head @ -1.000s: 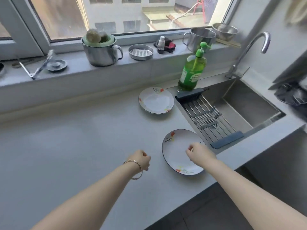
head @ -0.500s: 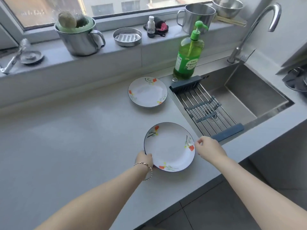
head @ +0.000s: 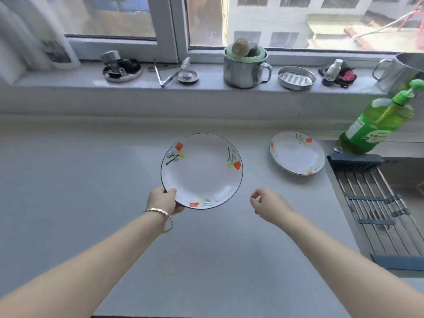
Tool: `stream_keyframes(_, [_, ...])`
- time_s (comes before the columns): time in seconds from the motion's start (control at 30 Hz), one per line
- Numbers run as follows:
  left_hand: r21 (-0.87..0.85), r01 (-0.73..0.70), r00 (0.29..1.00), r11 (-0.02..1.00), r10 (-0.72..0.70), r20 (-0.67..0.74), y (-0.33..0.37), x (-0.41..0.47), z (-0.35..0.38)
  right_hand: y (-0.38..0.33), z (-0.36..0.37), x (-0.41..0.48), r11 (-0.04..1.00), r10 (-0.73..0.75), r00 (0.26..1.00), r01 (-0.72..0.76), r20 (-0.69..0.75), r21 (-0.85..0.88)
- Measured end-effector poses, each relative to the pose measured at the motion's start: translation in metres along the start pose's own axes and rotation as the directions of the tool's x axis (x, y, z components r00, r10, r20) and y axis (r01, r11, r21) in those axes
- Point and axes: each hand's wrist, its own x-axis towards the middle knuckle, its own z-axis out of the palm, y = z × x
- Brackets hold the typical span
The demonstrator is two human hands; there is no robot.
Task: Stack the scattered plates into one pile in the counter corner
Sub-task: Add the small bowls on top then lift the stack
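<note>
At desk (head: 91,180) centre, left hand (head: 164,201) pinches plate (head: 202,171) at its 7 o'clock rim, right hand (head: 267,204) slack and empty; one-point grip may let it tilt and slip; second plate (head: 297,153) at 3 o'clock.

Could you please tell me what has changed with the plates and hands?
The left hand has taken hold of the white flowered plate with the dark rim at its near-left edge and moved it left, away from the sink's drying rack. The right hand, on that plate earlier, has let go and now holds nothing. The second white flowered plate stays beside the green soap bottle.
</note>
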Motion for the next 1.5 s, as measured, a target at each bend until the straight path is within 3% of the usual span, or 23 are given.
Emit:
stream_keyframes(0.2, [-0.193,-0.035,0.983,0.981,-0.001,-0.185,0.012,0.017,-0.137,-0.141,0.045,0.007,0.949,-0.26,0.963,0.267,0.068,-0.165])
stream_keyframes(0.4, [-0.303,-0.104,0.933,0.947,-0.012,-0.359,0.016,0.036,-0.302,-0.289,0.118,0.0,0.884,-0.401,0.907,0.42,0.129,-0.205])
stream_keyframes(0.63, [-0.22,-0.124,0.853,0.968,-0.009,-0.522,0.003,0.051,-0.503,-0.451,0.214,-0.027,0.809,-0.492,0.851,0.525,0.183,-0.263])
stream_keyframes(0.77, [-0.186,-0.063,0.809,0.981,-0.059,-0.585,-0.015,0.057,-0.585,-0.515,0.254,-0.04,0.778,-0.53,0.821,0.57,0.211,-0.264])
stream_keyframes(0.97, [-0.231,0.025,0.779,0.973,-0.163,-0.606,-0.044,0.067,-0.645,-0.558,0.294,-0.05,0.74,-0.54,0.802,0.597,0.255,-0.31])
stream_keyframes(1.5, [-0.229,0.166,0.85,0.959,-0.257,-0.461,-0.051,0.074,-0.664,-0.569,0.307,-0.04,0.719,-0.512,0.807,0.59,0.295,-0.368])
